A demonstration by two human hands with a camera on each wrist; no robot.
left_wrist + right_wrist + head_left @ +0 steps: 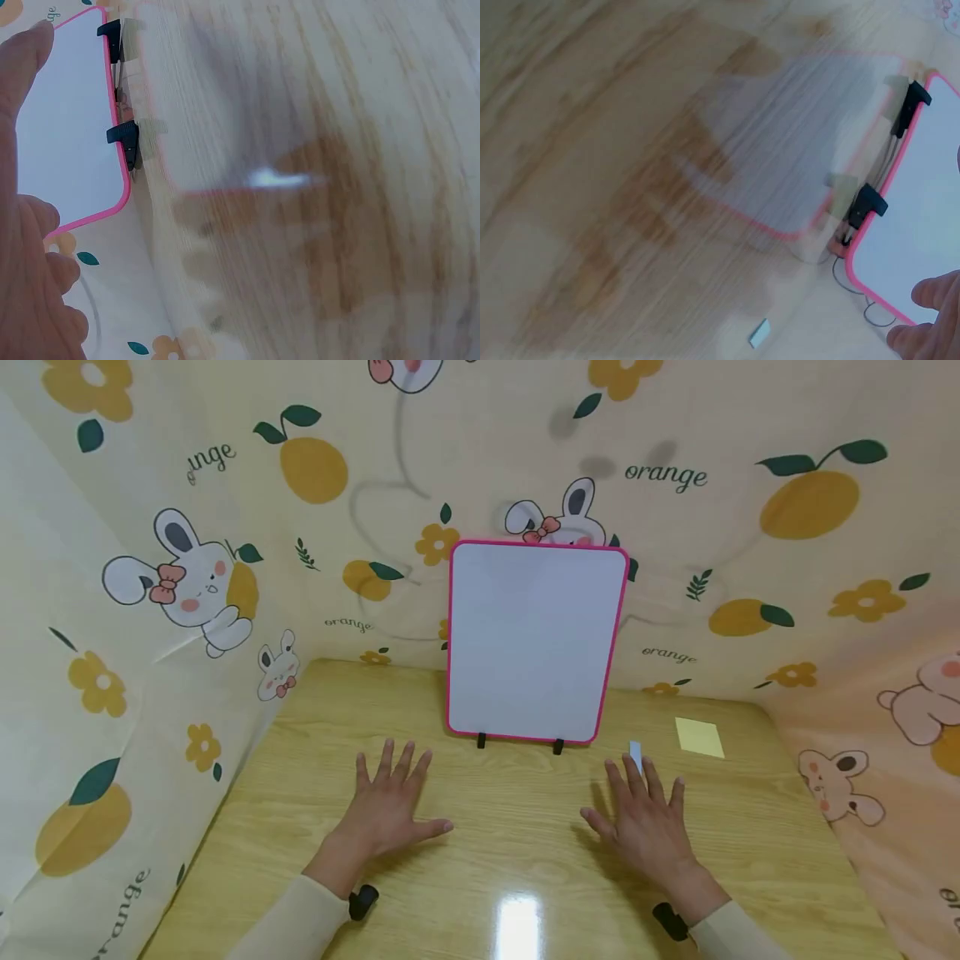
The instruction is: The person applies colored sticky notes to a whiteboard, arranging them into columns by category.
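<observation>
My left hand [392,806] is over the left half of the wooden table, fingers spread and straight, holding nothing. On the other side, my right hand [647,821] has its fingers spread too and grips nothing. Its fingertips overlap a small light-blue strip [635,755] in the head view; the right wrist view shows that strip [760,333] lying on the table. Between and beyond the hands a whiteboard [534,643] with a pink frame stands upright on black feet [124,137]. A yellow sticky note [700,737] lies beyond the right hand.
Patterned cloth [480,460] with rabbits and oranges hangs behind the table [480,827] and along both sides. Black wrist straps [363,902] show at the cuffs. The glossy tabletop mirrors the whiteboard in both wrist views.
</observation>
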